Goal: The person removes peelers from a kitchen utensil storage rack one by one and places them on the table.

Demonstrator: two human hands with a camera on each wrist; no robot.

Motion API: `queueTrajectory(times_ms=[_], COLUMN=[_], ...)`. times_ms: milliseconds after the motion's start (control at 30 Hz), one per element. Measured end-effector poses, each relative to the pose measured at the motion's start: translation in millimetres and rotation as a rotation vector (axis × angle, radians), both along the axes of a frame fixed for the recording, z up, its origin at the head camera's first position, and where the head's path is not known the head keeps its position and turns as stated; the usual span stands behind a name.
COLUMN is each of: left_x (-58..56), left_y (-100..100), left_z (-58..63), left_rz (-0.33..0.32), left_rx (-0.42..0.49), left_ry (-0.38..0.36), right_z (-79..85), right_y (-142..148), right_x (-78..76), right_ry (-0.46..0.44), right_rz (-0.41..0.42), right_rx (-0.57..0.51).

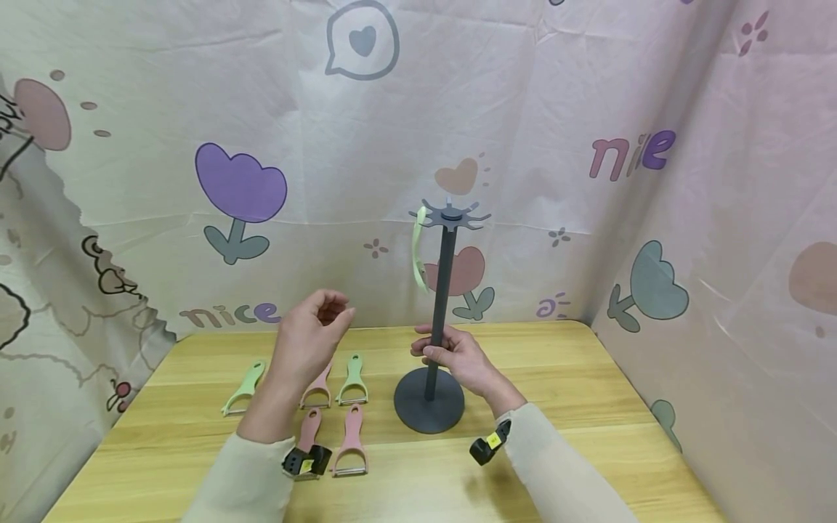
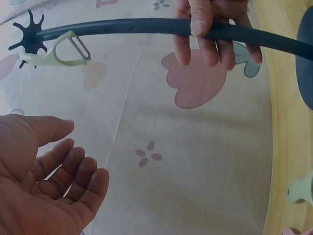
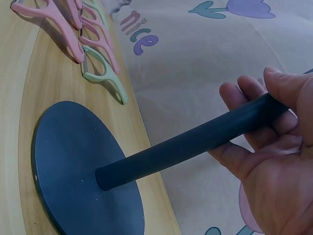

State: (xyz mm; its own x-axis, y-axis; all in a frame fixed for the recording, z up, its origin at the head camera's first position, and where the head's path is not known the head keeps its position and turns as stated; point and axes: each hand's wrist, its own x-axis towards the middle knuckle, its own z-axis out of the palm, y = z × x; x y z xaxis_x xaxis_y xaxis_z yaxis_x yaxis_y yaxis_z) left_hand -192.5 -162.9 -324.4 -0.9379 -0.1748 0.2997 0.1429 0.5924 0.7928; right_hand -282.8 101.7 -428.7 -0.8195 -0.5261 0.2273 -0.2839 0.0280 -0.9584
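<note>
A dark hook stand point(image 1: 444, 290) with a round base and a star-shaped hook top stands upright on the table. My right hand point(image 1: 469, 362) holds its pole below the middle, the thumb on one side and fingers round the other. From a hook on the left side hangs a light green peeler point(image 1: 417, 250), handle up and blade down. Left of the stand, my left hand point(image 1: 306, 338) is raised above the table with loosely bent fingers; the left wrist view shows its palm point(image 2: 34, 196) holding nothing, apart from the hanging peeler.
On the wooden table point(image 1: 543, 436), left of the base, lie two green peelers, one at the far left point(image 1: 248, 385) and one nearer the stand point(image 1: 354, 374). Three pink peelers lie there too, one in front point(image 1: 352, 436) and two partly behind my left arm. A printed curtain point(image 1: 366, 145) hangs behind.
</note>
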Motion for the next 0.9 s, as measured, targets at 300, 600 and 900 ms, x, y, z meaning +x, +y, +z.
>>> queueTrajectory(times_ms=[300,600,900], left_x=[-7.1,-10.4,-12.1], left_y=[18.5,31.9,39.0], left_z=[8.1,11.8,14.2], left_rz=[-0.061,-0.119,-0.157], left_rx=[0.092,0.177,0.216], left_ry=[0.095,0.13,0.135], right_z=[-0.8,-2.0,-1.7], right_y=[0.6,-0.3,0.1], right_x=[0.3,-0.1,-0.8], right_ry=[0.007,-0.009,-0.009], right_rz=[-0.01,-0.027,-0.027], right_rx=[0.002,0.018,0.022])
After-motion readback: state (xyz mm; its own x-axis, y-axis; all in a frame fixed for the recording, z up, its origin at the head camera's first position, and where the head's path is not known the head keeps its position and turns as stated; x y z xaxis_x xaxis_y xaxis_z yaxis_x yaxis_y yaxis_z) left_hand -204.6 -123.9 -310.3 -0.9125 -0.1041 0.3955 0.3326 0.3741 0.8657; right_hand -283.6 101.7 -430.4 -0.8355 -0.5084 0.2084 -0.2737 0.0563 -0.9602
